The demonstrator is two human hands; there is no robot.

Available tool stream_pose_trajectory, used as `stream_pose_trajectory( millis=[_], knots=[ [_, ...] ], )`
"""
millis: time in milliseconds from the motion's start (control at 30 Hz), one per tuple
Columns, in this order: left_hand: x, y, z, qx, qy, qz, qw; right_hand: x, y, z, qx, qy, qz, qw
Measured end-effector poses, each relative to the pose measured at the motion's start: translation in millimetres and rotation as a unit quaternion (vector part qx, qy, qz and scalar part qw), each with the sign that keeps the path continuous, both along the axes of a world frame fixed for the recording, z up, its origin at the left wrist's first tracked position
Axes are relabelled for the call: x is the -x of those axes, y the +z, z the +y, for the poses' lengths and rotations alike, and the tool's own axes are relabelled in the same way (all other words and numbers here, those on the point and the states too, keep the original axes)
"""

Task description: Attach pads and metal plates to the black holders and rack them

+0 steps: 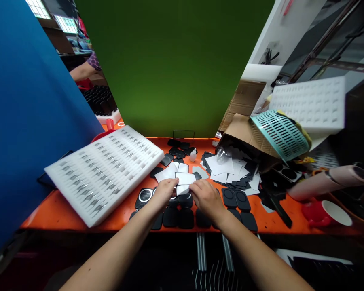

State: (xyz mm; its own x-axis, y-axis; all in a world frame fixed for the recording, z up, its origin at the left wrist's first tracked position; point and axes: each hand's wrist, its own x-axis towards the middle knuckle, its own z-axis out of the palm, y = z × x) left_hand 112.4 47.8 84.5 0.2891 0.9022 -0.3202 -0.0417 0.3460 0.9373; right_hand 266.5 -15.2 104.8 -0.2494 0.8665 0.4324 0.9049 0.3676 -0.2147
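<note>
My left hand (165, 190) and my right hand (205, 195) meet over the middle of the orange table (63, 210). Both pinch the near edge of a small white rounded rectangular sheet (185, 178), the left at its left corner and the right at its right corner. More white sheets (167, 173) lie just behind it. Black rounded square pads (178, 217) lie in rows under and in front of my hands. A pad with a silver ring (144, 195) sits left of my left hand.
A white foam tray (104, 169) with slots leans at the left. A small white bottle (193, 154), a heap of white sheets (227, 167), an open cardboard box (239, 127), a teal basket (279, 135), a red cup (326, 213) and another person's arm (83, 70) are around.
</note>
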Motion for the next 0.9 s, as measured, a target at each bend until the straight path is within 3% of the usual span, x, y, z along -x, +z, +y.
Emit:
stream_pose_trajectory(
  millis=[100,233,300,400,533,600,667,700,800,900],
  knots=[
    [-2,-8.8,17,-0.005,0.016,0.022,1.000,-13,-0.2,-5,-0.056,-0.013,0.090,0.994],
    [-6,-20.2,52,-0.034,0.066,0.083,0.994,-32,-1.9,-13,-0.116,-0.142,0.276,0.943],
    [-1,-21.7,68,-0.053,0.081,0.126,0.987,-37,-5.1,-16,-0.061,-0.197,0.369,0.906],
    [18,-16.0,73,-0.103,0.080,0.187,0.974,-36,-15.5,-18,0.077,-0.204,0.460,0.861],
    [46,-7.7,32,-0.207,0.079,0.236,0.946,-17,-38.7,-10,0.197,-0.138,0.508,0.827],
    [57,-12.4,-3,-0.253,0.028,0.253,0.933,-2,-50.8,-1,0.240,-0.114,0.503,0.823],
    [64,-23.8,-36,-0.385,-0.125,0.303,0.863,13,-60.7,8,0.267,-0.092,0.479,0.831],
    [67,-30.8,-49,-0.428,-0.161,0.321,0.830,19,-64.6,13,0.278,-0.082,0.463,0.838],
    [72,-49.3,-72,-0.488,-0.198,0.373,0.764,33,-73.2,24,0.299,-0.075,0.410,0.859],
    [73,-58.6,-75,-0.492,-0.207,0.401,0.745,38,-79.3,29,0.315,-0.087,0.377,0.867]
  ],
)
